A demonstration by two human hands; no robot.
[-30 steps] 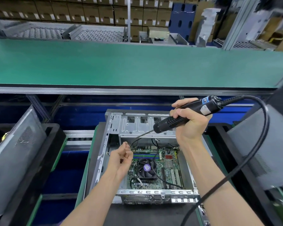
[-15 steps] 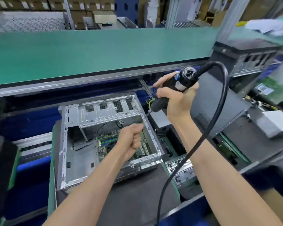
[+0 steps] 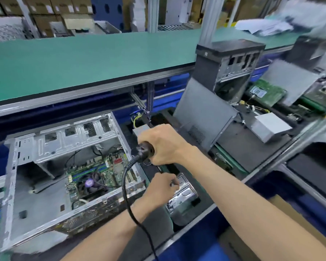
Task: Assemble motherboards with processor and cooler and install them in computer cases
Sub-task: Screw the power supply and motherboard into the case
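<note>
An open metal computer case [image 3: 23, 185] lies on its side at the left, with a green motherboard [image 3: 102, 168] and a black cooler fan [image 3: 90, 183] inside. My right hand [image 3: 164, 146] grips a black electric screwdriver [image 3: 143, 150], held upright to the right of the case; its cable [image 3: 128, 196] loops down toward me. My left hand [image 3: 161, 187] is below it, fingers curled and pinching something small and dark over a shiny metal part [image 3: 184, 196]. What it pinches is too small to name.
A second case [image 3: 231, 59] stands upright at the right behind a leaning grey side panel [image 3: 199, 110]. A silver box [image 3: 271, 127] and loose green boards [image 3: 265, 91] lie farther right. A green conveyor shelf [image 3: 83, 59] runs across above.
The view has swung right. My right hand dropped with the screwdriver to the right of the case. My left hand left the case and moved right to the shiny metal part.
</note>
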